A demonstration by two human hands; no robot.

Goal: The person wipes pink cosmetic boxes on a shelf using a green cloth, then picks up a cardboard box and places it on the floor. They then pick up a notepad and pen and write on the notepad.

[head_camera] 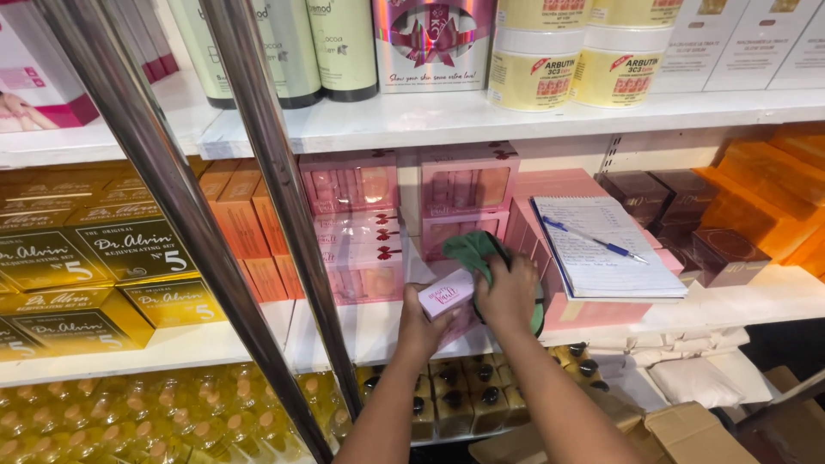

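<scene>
A white shelf board [756, 296] carries stacked pale pink window-front boxes [361, 249], orange cardboard cartons [249, 232] to their left, glossy dark brown boxes [687, 223] and translucent orange boxes [769, 185] to the right. A lined notepad [601, 249] with a blue pen [593, 239] on it lies atop flat pink boxes [567, 311]. The white shelf above [481, 116] bears cream jars [533, 69] and pale green bottles [344, 47].

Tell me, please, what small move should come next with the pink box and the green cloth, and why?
Probably draw the green cloth across the pink box: the left hand steadies the box above the white shelf, while the right hand presses the cloth against it.
</scene>
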